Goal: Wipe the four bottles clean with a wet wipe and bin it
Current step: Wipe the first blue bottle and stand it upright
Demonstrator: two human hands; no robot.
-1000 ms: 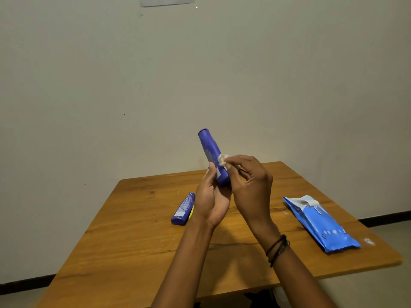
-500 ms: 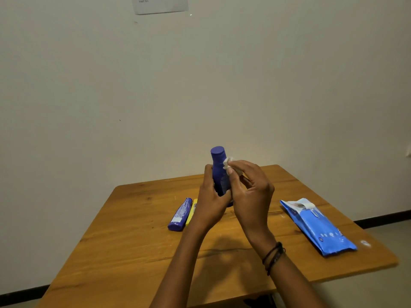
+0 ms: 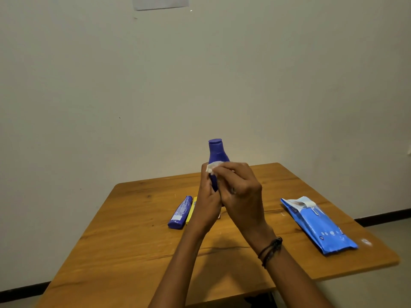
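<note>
Above the table (image 3: 133,252), left hand (image 3: 205,204) grips an upright blue bottle (image 3: 216,153), cap on top; right hand (image 3: 241,193) pinches a crumpled white wipe (image 3: 213,167) against its shoulder.

Both forearms are raised from the near edge of the desk (image 3: 124,258) and brought together above its middle. The left hand (image 3: 208,203) is closed around the lower body of the blue bottle (image 3: 216,155), which is held upright, the fingers wrapped behind it. The right hand (image 3: 240,192) is pressed against the bottle's front, its fingers curled and a white wipe (image 3: 213,167) pinched at the fingertips against the bottle's shoulder. Dark bands (image 3: 270,250) are worn on the right wrist. Both grips are kept tight, the hands touching each other.
</note>
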